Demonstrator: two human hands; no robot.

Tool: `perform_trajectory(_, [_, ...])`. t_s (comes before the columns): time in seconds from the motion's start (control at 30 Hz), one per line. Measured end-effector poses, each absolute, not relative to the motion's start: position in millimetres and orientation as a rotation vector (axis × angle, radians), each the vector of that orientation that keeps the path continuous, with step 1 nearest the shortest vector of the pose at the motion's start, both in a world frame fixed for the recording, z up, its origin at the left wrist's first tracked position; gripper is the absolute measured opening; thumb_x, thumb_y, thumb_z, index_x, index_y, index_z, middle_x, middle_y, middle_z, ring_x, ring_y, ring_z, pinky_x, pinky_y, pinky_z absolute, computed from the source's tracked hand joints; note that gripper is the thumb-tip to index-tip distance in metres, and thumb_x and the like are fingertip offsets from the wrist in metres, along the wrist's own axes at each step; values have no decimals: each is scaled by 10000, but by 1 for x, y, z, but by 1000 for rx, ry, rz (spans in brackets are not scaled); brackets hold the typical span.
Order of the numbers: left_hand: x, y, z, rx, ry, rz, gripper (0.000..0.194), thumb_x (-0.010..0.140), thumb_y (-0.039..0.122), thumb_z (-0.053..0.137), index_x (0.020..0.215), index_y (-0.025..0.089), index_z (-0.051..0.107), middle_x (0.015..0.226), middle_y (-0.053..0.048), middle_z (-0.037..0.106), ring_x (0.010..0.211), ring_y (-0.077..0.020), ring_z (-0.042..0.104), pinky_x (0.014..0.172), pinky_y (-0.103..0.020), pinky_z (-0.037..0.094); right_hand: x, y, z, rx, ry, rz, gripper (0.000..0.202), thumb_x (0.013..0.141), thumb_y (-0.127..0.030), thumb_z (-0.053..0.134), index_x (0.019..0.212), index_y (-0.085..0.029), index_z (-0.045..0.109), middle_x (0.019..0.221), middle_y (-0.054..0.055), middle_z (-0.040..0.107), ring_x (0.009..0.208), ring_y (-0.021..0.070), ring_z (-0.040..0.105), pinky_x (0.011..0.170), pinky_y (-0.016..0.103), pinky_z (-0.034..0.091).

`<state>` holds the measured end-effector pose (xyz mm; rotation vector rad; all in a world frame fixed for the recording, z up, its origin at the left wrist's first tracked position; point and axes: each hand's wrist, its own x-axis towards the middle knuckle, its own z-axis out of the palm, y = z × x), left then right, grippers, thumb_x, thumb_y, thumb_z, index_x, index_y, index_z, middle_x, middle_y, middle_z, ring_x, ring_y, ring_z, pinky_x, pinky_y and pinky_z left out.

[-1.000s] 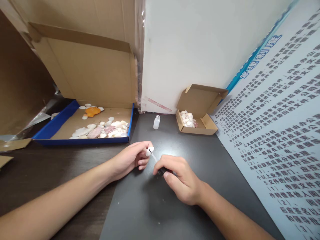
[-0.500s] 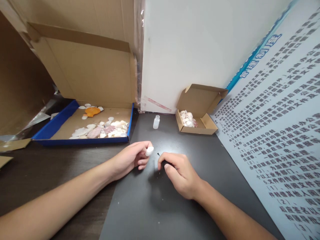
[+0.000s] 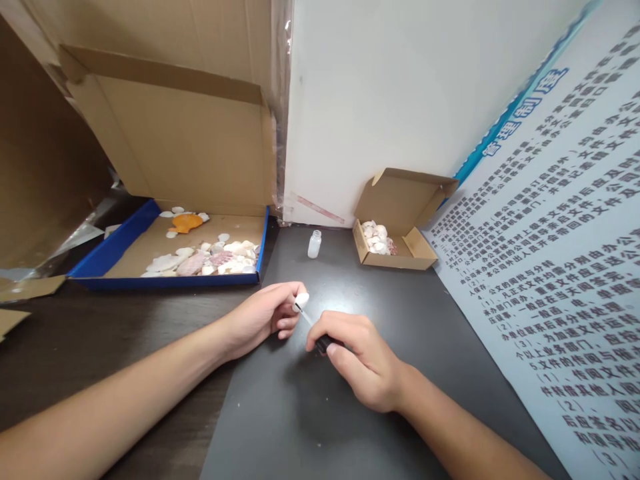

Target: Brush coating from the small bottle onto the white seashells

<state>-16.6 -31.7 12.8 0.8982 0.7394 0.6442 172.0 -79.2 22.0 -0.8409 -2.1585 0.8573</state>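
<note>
Between its thumb and fingers, my left hand (image 3: 273, 310) pinches a small white shell (image 3: 301, 301). My right hand (image 3: 357, 353) is closed around the black cap of a small brush (image 3: 324, 342). The brush's thin pale stem points up and left, and its dark tip is at the shell's lower face. A small translucent bottle (image 3: 315, 245) without a cap stands upright on the dark table mat, beyond both hands.
At the left, a blue-edged cardboard box (image 3: 165, 282) holds several shells and an orange piece (image 3: 187, 223). A smaller open cardboard box (image 3: 400, 263) with shells stands at the back right. A printed board (image 3: 560, 240) leans along the right side.
My right hand has tilted the brush so that its tip now meets the shell. My left hand has stayed nearly still with the shell.
</note>
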Motion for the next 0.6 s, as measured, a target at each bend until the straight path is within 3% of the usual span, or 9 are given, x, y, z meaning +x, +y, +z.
perform_trajectory(0.13, [-16, -32, 14, 901, 740, 635, 86, 706, 128, 452, 650, 186, 423, 542, 67, 272, 471, -84, 240, 442, -187, 253, 172, -80, 22, -1001, -2114, 826, 199, 809, -133, 373, 763, -192, 557, 653, -3, 548, 579, 138, 477, 587, 255, 374])
perform_trajectory(0.3, [-16, -32, 15, 881, 745, 643, 88, 692, 123, 454, 641, 185, 418, 547, 66, 271, 469, -82, 237, 437, -187, 250, 173, -80, 24, -816, -2131, 850, 202, 813, -158, 371, 792, -186, 570, 664, 8, 544, 578, 142, 478, 589, 261, 384])
perform_trajectory(0.43, [-16, -32, 14, 895, 732, 640, 93, 705, 122, 446, 641, 185, 424, 538, 67, 266, 473, -85, 230, 443, -192, 248, 173, -80, 23, -1019, -2078, 818, 203, 820, -147, 363, 748, -190, 548, 637, -1, 537, 562, 139, 466, 581, 264, 368])
perform_trajectory(0.6, [-16, -32, 14, 898, 737, 641, 97, 716, 129, 452, 647, 188, 417, 540, 69, 268, 475, -86, 231, 441, -195, 245, 173, -80, 22, -848, -2124, 860, 202, 832, -162, 371, 813, -186, 571, 699, 14, 559, 609, 147, 496, 613, 267, 397])
